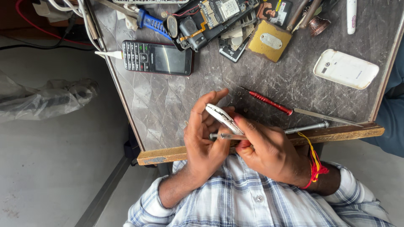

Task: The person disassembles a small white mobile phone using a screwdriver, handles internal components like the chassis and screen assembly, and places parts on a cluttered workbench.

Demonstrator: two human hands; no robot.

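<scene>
Down near the counter's (168,105) front edge, both hands met over a small white phone part (223,118). Left hand (204,138) curled round that part, fingers and thumb closed on it, grip holding it tilted on edge just above the wooden lip. Right hand (269,151) pressed in from the other side, grip closed on a thin silver tool (227,136) lying crosswise under the part, tip poking out toward the left palm; forefinger also resting against the white part. Red and yellow thread (313,166) tied at the right wrist. Just beyond the hands, on the grey patterned surface: a red-handled screwdriver (269,101), a flat metal blade (324,117) beside it, and a silver-shafted driver (306,127) along the front edge, close to the right hand. Farther back, well apart from the hands: a black keypad phone (158,58) lying flat with a white cable (108,54) plugged in at its end, a white phone back cover (346,69) to the right, a square gold-coloured plate (269,40), a blue-handled tool (150,22), and a heap of opened phone boards and parts (210,21). Crumpled clear plastic (46,98) on the floor to the left. Checked blue and white shirt (252,201) filling the bottom of the view.
</scene>
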